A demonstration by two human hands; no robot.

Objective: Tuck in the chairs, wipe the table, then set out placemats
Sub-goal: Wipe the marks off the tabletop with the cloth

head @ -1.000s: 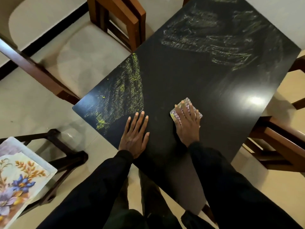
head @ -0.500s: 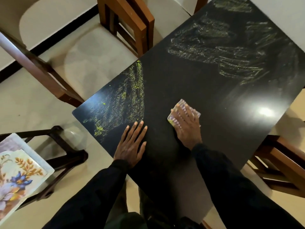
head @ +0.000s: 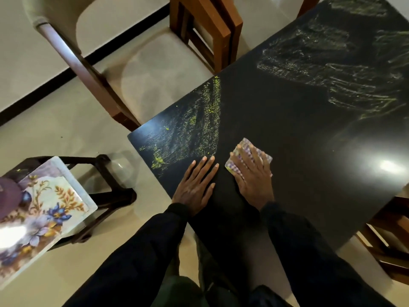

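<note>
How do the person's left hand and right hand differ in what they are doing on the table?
The left hand lies flat on the bare table, while the right hand presses a checked cloth against it. The left hand sits beside the yellow streaks near the corner; the right hand is farther from them, on a cleaner dark patch. Both are palm down with straight fingers.

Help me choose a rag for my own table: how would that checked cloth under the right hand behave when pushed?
The cloth looks thin and floppy, lying folded flat under the right hand. Being so thin, it probably weighs little. On the glossy table it should slide easily, though loose corners may bunch.
</note>
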